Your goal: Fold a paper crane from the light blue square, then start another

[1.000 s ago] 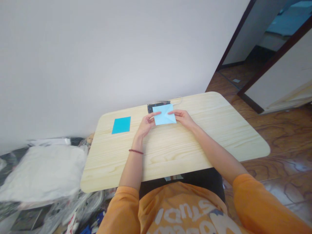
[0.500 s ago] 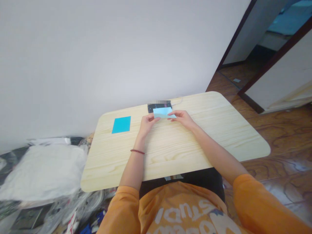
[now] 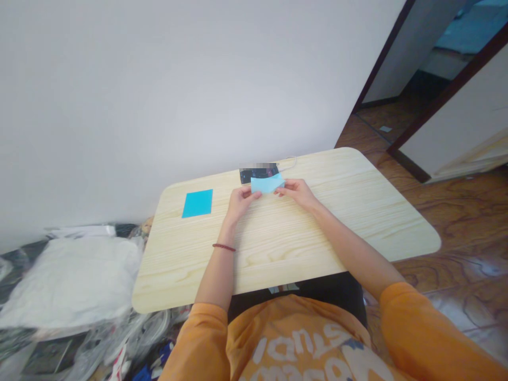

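Observation:
A light blue sheet of paper [image 3: 265, 184] is held up between my two hands over the far part of the table. My left hand [image 3: 240, 201] pinches its left end, thumb in front. At the right end, the fingers of my right hand [image 3: 297, 193] are closed on the paper. The sheet bows slightly, and its upper right corner stands up. A darker blue square of paper [image 3: 197, 203] lies flat on the table, left of my left hand. Just behind the held sheet lies a phone [image 3: 248, 175], partly covered by it.
The wood-grain table [image 3: 278, 254] stands against a white wall [image 3: 178, 90]. A white cable [image 3: 291, 165] runs from the phone. Left of the table sits a white bundle [image 3: 75, 280] among plastic bags. A doorway opens at the upper right.
The right end of the light blue paper has curled upward, and its surface now bows. My right hand has shifted slightly at that end; my left hand stays in place.

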`<move>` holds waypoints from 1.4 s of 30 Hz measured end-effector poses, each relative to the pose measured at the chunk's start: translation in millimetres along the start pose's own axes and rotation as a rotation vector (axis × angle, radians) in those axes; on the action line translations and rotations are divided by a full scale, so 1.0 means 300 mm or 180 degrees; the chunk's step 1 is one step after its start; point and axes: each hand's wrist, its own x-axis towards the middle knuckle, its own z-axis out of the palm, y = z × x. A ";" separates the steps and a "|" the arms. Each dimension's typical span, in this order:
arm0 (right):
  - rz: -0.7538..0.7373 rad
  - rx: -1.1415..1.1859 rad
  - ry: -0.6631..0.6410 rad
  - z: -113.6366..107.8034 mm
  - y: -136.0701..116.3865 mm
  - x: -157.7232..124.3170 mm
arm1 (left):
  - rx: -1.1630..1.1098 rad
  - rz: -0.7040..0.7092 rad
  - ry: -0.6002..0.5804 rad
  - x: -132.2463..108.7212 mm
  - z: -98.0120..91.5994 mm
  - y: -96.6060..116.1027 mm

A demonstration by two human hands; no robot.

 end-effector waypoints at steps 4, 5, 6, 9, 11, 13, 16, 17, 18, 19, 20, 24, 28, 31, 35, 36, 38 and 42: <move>-0.0152 -0.0125 -0.0053 0.000 -0.004 -0.002 | 0.0160 0.0138 -0.0140 -0.004 0.005 0.005; -0.0184 -0.0154 -0.0051 0.000 -0.005 -0.002 | 0.0176 0.0143 -0.0177 -0.005 0.006 0.005; -0.0202 -0.0172 -0.0049 0.000 -0.005 -0.002 | 0.0186 0.0127 -0.0214 -0.006 0.006 0.006; -0.0212 -0.0160 -0.0079 -0.001 -0.003 -0.002 | 0.0216 -0.0001 -0.0308 -0.010 0.008 0.005; -0.0218 -0.0143 -0.0145 -0.001 -0.001 -0.001 | 0.0268 -0.0059 -0.0369 -0.011 0.009 0.004; -0.0215 -0.0155 -0.0241 0.000 -0.002 -0.002 | 0.0344 -0.0058 -0.0432 -0.012 0.010 0.004; -0.0191 -0.0258 -0.0346 0.002 -0.005 -0.004 | 0.0521 0.0014 -0.0505 -0.011 0.010 -0.001; -0.0188 -0.0310 -0.0355 0.003 -0.006 -0.005 | 0.0579 0.0025 -0.0515 -0.010 0.010 -0.005; -0.0189 -0.0363 -0.0352 0.004 -0.006 -0.006 | 0.0626 0.0031 -0.0521 -0.009 0.010 -0.009; -0.0189 -0.0408 -0.0339 0.004 -0.004 -0.006 | 0.0669 0.0042 -0.0518 -0.008 0.010 -0.015; -0.0191 -0.0446 -0.0326 0.005 -0.001 -0.007 | 0.0724 0.0066 -0.0506 -0.007 0.009 -0.022; -0.0276 -0.0636 -0.0286 0.005 0.017 -0.010 | 0.1189 0.0396 -0.0361 -0.007 0.014 -0.036; -0.0494 -0.0956 -0.0225 0.006 0.026 -0.013 | 0.1436 0.0641 -0.0325 -0.017 0.025 -0.022; -0.0643 -0.1211 -0.0128 0.009 0.023 -0.014 | 0.1474 0.0755 -0.0329 -0.024 0.033 -0.010; -0.0707 -0.1355 -0.0082 0.012 0.023 -0.014 | 0.1484 0.0797 -0.0234 -0.026 0.040 0.000; -0.0723 -0.1350 -0.0076 0.013 0.023 -0.014 | 0.1490 0.0784 -0.0200 -0.027 0.042 0.002; -0.0741 -0.1344 -0.0047 0.016 0.023 -0.014 | 0.1488 0.0769 -0.0126 -0.028 0.046 0.007; -0.0714 -0.1259 0.0126 0.027 0.009 -0.025 | 0.1356 0.0760 0.0119 -0.034 0.056 0.013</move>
